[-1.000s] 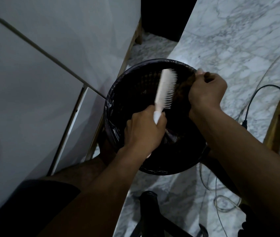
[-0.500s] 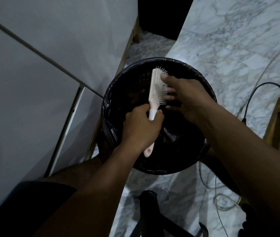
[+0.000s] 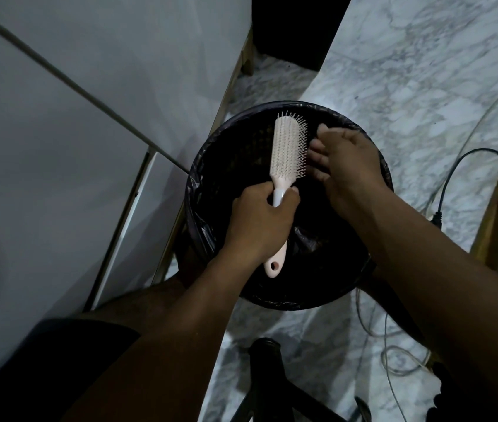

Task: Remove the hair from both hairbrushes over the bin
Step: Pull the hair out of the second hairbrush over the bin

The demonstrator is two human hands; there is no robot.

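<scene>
A veined white marble floor (image 3: 409,86) carries a round black woven bin lined with glossy plastic (image 3: 199,190). Above it, the left hand (image 3: 259,220) has its grip closed around the smooth handle of a pale pink oblong hairbrush (image 3: 287,150). The right hand (image 3: 345,159), fingers loosely spread, touches the bristles.

- I see the bin (image 3: 211,184) standing on the floor (image 3: 424,86), just beside the cabinet (image 3: 89,117) at its left.
- My left hand (image 3: 259,223) holds the hairbrush (image 3: 287,153) over the bin's middle.
- My right hand (image 3: 345,159) is just right of the bristles.
- Cables (image 3: 460,166) lie on the floor right of the bin.
</scene>
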